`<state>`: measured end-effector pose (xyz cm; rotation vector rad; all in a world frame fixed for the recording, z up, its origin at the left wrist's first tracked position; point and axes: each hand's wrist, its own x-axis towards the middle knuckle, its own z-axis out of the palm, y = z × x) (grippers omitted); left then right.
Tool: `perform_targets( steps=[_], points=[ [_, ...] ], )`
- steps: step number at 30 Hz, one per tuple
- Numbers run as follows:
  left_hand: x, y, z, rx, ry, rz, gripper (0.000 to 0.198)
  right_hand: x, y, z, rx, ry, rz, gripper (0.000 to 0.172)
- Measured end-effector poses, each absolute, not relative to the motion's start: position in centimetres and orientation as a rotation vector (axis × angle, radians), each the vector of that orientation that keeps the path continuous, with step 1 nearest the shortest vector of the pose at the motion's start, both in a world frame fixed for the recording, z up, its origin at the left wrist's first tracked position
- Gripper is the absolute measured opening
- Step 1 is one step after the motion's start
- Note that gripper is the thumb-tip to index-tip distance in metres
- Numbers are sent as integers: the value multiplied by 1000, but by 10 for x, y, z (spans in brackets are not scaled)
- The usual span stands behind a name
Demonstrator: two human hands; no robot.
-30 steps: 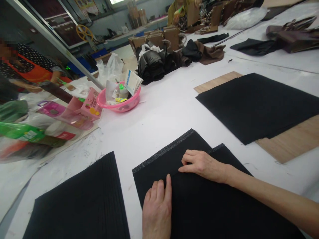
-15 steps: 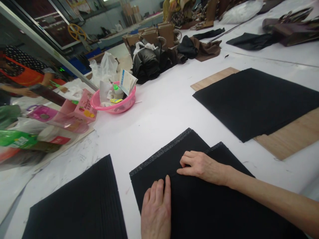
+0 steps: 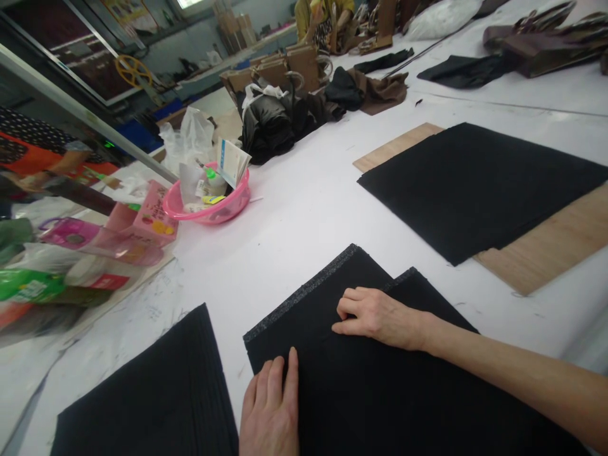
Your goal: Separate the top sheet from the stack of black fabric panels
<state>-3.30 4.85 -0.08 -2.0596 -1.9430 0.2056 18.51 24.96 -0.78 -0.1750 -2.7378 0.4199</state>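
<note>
A stack of black fabric sheets [image 3: 313,310] lies on the white table [image 3: 304,209] right in front of me, its grey fuzzy edge facing left. My left hand [image 3: 270,411] rests flat on the near left part of the top sheet, fingers straight and together. My right hand [image 3: 375,315] lies on the sheet's upper edge with its fingers curled under, pinching or pressing the fabric there. A second pile of black sheets [image 3: 152,399] sits to the left of my left hand.
Another black fabric stack [image 3: 475,177] lies on a wooden board [image 3: 546,247] at the right. A pink basin [image 3: 209,202] of small items, a pink box [image 3: 152,215] and bottles stand at the left. Dark bags and cloth are heaped at the back. Other people sit at the far left and far end.
My left hand has slid down and left along the sheet, toward me. My right hand stays on the fabric edge. The view has shifted slightly.
</note>
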Motion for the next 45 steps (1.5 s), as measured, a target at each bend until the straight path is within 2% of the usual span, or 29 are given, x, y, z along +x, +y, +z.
perform_targets(
  steps=[6, 11, 18, 27, 34, 45],
  points=[
    [-46, 38, 4, -1992, -1912, 294, 45, 185, 250, -8, -170, -2718, 405, 22],
    [-8, 61, 20, -1914, -1907, 105, 47, 184, 250, -9, -176, -2722, 376, 21],
    [43, 90, -10, -2014, -1950, 31, 51, 183, 249, -7, -172, -2718, 361, 21],
    [37, 86, -14, -2028, -2000, -84, 49, 195, 261, -7, -146, -2733, 433, 22],
    [36, 87, -12, -2084, -2013, -32, 63, 204, 266, -7, -168, -2701, 433, 24],
    [-23, 49, -26, -1984, -1939, 99, 51, 205, 265, -11, -194, -2691, 416, 22]
  ],
)
